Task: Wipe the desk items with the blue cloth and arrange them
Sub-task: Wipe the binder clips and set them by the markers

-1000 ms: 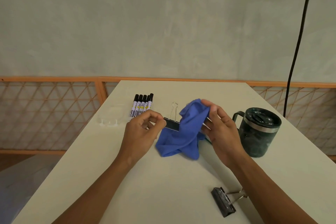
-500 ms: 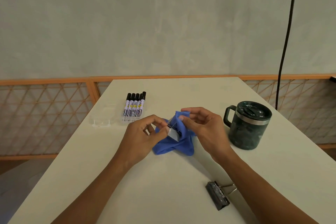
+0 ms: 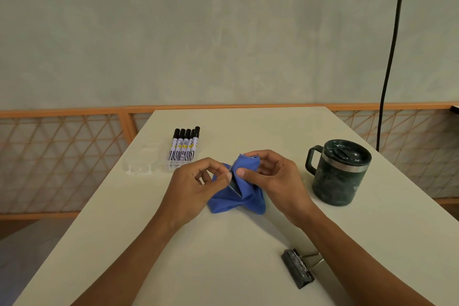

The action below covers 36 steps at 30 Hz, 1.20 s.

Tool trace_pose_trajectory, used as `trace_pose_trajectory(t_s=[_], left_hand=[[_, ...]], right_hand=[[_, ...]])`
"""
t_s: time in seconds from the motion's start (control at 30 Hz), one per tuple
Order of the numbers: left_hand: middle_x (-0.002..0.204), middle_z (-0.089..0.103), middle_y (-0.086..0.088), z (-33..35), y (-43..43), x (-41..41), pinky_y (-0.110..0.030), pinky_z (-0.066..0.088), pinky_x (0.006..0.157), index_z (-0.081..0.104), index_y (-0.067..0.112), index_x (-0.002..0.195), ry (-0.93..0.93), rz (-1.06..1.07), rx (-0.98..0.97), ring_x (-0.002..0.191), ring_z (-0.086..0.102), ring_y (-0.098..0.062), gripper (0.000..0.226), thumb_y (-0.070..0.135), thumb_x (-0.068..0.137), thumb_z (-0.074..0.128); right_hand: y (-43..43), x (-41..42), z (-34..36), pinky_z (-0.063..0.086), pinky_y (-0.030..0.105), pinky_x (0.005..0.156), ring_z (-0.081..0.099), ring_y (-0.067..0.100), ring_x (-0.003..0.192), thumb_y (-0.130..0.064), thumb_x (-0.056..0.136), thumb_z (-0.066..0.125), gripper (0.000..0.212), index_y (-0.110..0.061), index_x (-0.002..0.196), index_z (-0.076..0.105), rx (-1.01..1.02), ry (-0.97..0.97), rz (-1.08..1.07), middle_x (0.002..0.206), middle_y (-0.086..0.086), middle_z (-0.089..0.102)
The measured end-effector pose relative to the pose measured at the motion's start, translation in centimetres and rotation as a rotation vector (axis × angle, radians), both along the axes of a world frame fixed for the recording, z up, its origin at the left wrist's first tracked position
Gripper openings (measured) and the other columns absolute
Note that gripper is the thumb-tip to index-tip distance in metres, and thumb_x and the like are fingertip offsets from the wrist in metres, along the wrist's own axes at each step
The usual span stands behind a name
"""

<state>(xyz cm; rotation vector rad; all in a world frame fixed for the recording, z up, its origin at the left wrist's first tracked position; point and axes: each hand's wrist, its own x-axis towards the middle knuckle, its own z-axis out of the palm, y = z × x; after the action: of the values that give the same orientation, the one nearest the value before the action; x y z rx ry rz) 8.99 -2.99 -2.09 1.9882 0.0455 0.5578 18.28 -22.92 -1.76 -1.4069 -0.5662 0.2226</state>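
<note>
Pinching a clip between thumb and forefinger, the left hand holds it over the middle of the table. The right hand curls its fingers round the cloth and presses a fold against the clip, of which only a dark sliver shows. The cloth's lower end trails onto the table. Five markers lie side by side toward the far left corner. A lidded mug stands by the right edge. A second clip lies near the front edge, just beside the right forearm.
</note>
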Motion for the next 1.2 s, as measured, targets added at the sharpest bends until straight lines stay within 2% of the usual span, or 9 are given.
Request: trace_pose_trajectory(t_s=[0.2,0.3,0.5,0.6,0.67,0.77,0.9,1.07,1.2], left_hand=[[0.087,0.074,0.016,0.0,0.1,0.1,-0.019,0.041,0.061,0.081,0.026,0.092,0.01,-0.006,-0.007,0.063,0.047,-0.006,0.008,0.018,0.095,0.081],[0.085,0.073,0.017,-0.2,0.0,0.1,-0.017,0.04,0.061,0.082,0.024,0.091,0.015,-0.01,-0.011,0.065,0.047,-0.005,0.008,0.017,0.096,0.08],[0.082,0.073,0.015,0.1,1.3,0.4,-0.018,0.044,0.064,0.082,0.023,0.092,-0.006,0.099,-0.13,0.068,0.05,-0.01,0.008,0.018,0.097,0.079],[0.072,0.065,0.019,0.1,1.5,0.5,-0.027,0.043,0.066,0.082,0.027,0.096,-0.027,0.152,-0.191,0.069,0.047,-0.017,0.004,0.028,0.097,0.079],[0.071,0.064,0.019,0.1,1.4,0.4,-0.023,0.044,0.063,0.082,0.029,0.097,-0.043,0.176,-0.215,0.068,0.047,-0.018,0.004,0.03,0.098,0.079],[0.08,0.069,0.015,0.3,1.5,0.3,-0.014,0.044,0.058,0.082,0.029,0.099,-0.071,0.201,-0.261,0.064,0.049,-0.015,0.004,0.03,0.098,0.079],[0.093,0.074,0.009,0.4,1.7,0.3,-0.014,0.044,0.059,0.082,0.031,0.1,-0.068,0.212,-0.279,0.062,0.05,-0.015,0.004,0.033,0.097,0.08],[0.089,0.072,0.007,0.3,2.5,0.3,-0.013,0.045,0.061,0.083,0.028,0.102,-0.067,0.248,-0.328,0.062,0.05,-0.012,0.007,0.031,0.097,0.08],[0.084,0.071,0.009,0.5,3.0,0.2,-0.014,0.047,0.065,0.084,0.033,0.109,-0.062,0.252,-0.379,0.063,0.051,-0.009,0.013,0.034,0.097,0.079]], right_hand=[[0.0,0.6,0.0,0.063,0.029,0.087,0.079,0.019,0.101,-0.008,0.093,0.082,0.023,-0.012,0.115,0.076,0.016,-0.064,-0.089,0.105,0.0,0.083],[-0.2,1.1,-0.2,0.063,0.033,0.089,0.08,0.02,0.099,-0.01,0.097,0.078,0.013,-0.011,0.11,0.079,0.03,-0.056,-0.171,0.103,0.001,0.083],[-2.1,2.9,0.1,0.063,0.036,0.092,0.079,0.021,0.1,-0.016,0.097,0.078,0.015,-0.012,0.111,0.077,0.108,-0.016,-0.304,0.104,0.002,0.083],[-1.8,2.5,-0.1,0.059,0.022,0.083,0.077,0.01,0.097,-0.022,0.1,0.076,0.012,-0.022,0.112,0.077,0.051,-0.039,-0.287,0.102,-0.007,0.082],[-1.4,2.1,-0.2,0.057,0.015,0.078,0.076,0.006,0.097,-0.023,0.103,0.072,0.014,-0.024,0.116,0.076,0.031,-0.077,-0.268,0.103,-0.012,0.081],[-1.2,1.9,-0.4,0.058,0.015,0.082,0.074,0.002,0.104,-0.023,0.105,0.069,0.022,-0.029,0.125,0.072,-0.047,-0.174,-0.257,0.108,-0.021,0.079],[-1.2,1.4,-0.9,0.06,0.021,0.089,0.073,0.001,0.107,-0.023,0.105,0.067,0.026,-0.036,0.128,0.07,-0.19,-0.304,-0.271,0.112,-0.023,0.076],[-0.8,0.8,-1.3,0.056,0.014,0.089,0.07,-0.006,0.105,-0.022,0.107,0.065,0.028,-0.031,0.133,0.07,-0.393,-0.529,-0.271,0.115,-0.025,0.074],[-0.6,0.6,-1.5,0.054,0.013,0.09,0.069,-0.005,0.107,-0.018,0.105,0.066,0.03,-0.032,0.131,0.07,-0.441,-0.606,-0.269,0.117,-0.026,0.074]])
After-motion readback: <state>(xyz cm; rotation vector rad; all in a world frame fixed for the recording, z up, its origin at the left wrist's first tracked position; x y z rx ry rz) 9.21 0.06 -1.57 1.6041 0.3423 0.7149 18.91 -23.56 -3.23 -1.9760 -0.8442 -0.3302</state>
